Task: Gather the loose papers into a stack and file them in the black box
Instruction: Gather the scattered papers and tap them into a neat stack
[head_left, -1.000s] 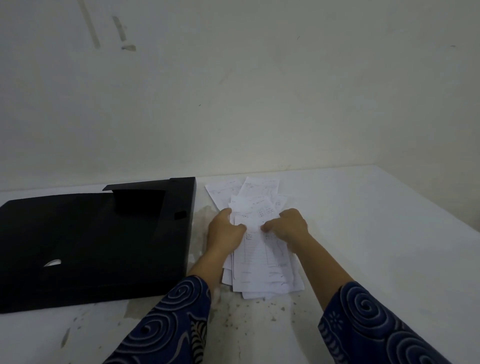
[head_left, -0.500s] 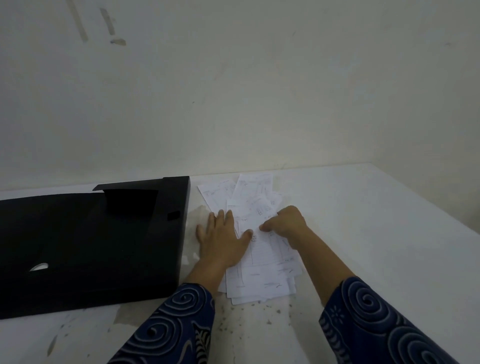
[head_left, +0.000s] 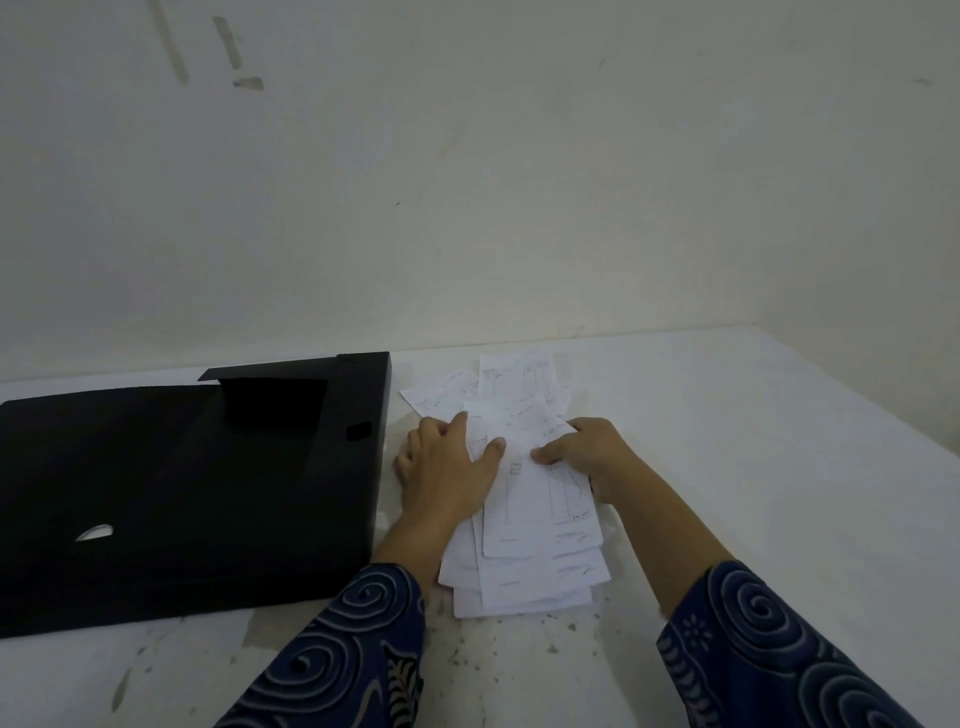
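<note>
1. I see the loose papers (head_left: 524, 499) fanned untidily on the white table (head_left: 753, 467), centre frame, just right of the open black box (head_left: 171, 483).
2. My left hand (head_left: 447, 467) lies flat on their left edge, fingers spread, thumb on top.
3. My right hand (head_left: 587, 452) curls over the right edge, thumb pressing the sheets.

Papers (head_left: 524, 540): white sheets w/ faint print, loose overlapping pile flat on table, just right of box. Edges uneven, fanned; near ends stick out at diff lengths, far sheets splay toward wall, one angled left. Print too small to read.

Box (head_left: 182, 493): black, flat, wide, lying open on table left of papers. Right wall upright, small square notch in it; folded flap at far end. Small pale cutout near left-front. Inside too dark to tell.
</note>
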